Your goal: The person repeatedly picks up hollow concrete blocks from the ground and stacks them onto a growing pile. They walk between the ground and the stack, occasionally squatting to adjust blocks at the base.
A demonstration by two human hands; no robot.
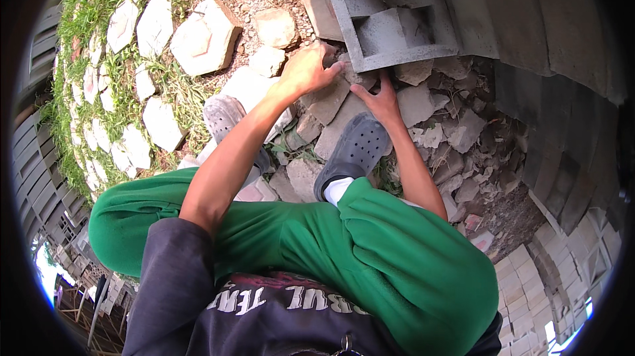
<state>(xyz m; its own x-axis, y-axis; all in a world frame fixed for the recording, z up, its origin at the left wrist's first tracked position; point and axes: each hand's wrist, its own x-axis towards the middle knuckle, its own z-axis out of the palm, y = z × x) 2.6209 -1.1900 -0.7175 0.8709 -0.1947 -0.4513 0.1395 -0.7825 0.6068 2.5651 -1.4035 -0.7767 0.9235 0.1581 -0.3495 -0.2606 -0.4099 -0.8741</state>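
Observation:
My left hand (309, 72) reaches in at the near corner of a large grey hollow concrete block (357, 39). Its thumb and bent fingers are at a broken concrete chunk (357, 77), which lies against that corner. From the other side, my right hand (381, 99) has its thumb against the same chunk. The right fingers point up to the block's lower edge, and their tips are partly hidden beneath it. Flat broken slabs (325, 101) lie under both hands.
A grey clog (354, 148) is planted on the rubble between my arms; the other clog (223, 117) stands further left. Loose broken concrete (456, 158) covers the ground on the right. Hexagonal pavers (206, 37) lie in grass at the left. Stacked blocks (529, 283) rise at the lower right.

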